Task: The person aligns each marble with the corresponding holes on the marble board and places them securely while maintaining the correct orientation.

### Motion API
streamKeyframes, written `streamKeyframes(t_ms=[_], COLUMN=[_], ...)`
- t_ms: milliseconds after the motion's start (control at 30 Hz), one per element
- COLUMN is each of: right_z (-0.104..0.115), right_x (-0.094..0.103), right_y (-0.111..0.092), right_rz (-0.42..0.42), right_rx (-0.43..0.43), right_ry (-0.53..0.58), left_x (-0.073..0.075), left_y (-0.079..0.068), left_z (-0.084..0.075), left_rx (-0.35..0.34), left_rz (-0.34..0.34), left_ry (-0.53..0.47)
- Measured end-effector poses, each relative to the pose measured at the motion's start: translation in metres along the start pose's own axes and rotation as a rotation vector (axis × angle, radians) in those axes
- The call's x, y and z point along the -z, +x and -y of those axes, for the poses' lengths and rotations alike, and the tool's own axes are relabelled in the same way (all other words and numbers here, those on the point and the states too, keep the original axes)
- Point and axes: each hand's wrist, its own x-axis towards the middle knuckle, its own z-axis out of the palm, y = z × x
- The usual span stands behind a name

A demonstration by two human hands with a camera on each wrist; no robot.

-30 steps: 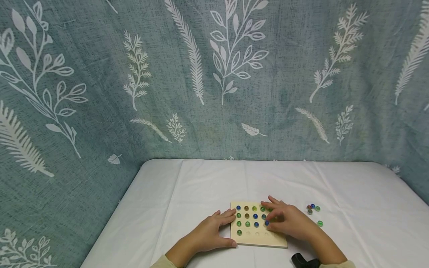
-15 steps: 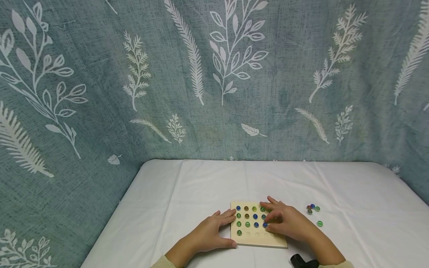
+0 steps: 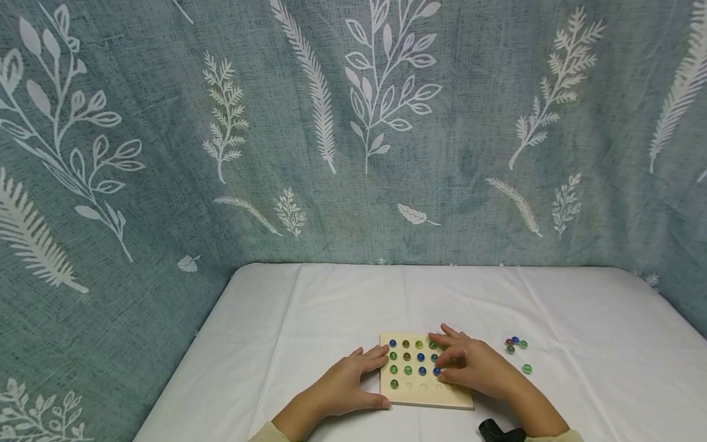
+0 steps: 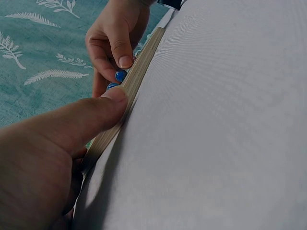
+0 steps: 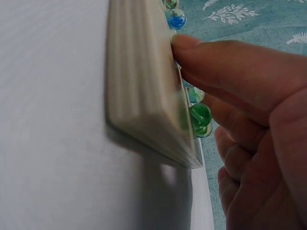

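two hands at a wooden board [image 3: 425,398] of marbles on a white cloth [image 3: 320,294].
the left hand [image 3: 349,383] lies spread, fingers fairly straight, touching the board's left edge; the right hand [image 3: 482,367] pinches a blue marble [image 3: 437,371] between thumb and forefinger at the third row from the far side, and loose marbles [image 3: 523,344] sit beyond it to the right.

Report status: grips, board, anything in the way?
Left grip touching board; right grip pinching blue marble. One green marble visible in nearest row. Right grip hiding part of board. Five loose marbles right of board, apart.
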Motion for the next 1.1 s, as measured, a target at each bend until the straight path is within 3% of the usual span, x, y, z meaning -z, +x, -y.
streamKeyframes(t_ms=[200, 500, 767, 933, 1100], right_z=[-0.003, -0.025, -0.052, -0.069, -0.079], right_x=[0.008, 0.040, 0.066, 0.070, 0.066], right_y=[-0.002, -0.018, -0.036, -0.045, -0.045], right_rz=[-0.054, -0.206, -0.318, -0.387, -0.371], right_rx=[-0.054, -0.121, -0.344, -0.395, -0.400], right_ry=[0.056, 0.057, 0.065, 0.061, 0.046], left_x=[0.000, 0.000, -0.001, -0.001, -0.001], left_y=[0.001, 0.001, 0.002, 0.001, 0.002], left_z=[0.000, 0.000, 0.001, 0.001, 0.000], left_rx=[-0.001, -0.013, -0.012, -0.009, -0.007], left_rz=[-0.002, -0.009, -0.005, -0.005, -0.006], left_ry=[0.014, 0.026, 0.018, 0.017, 0.013])
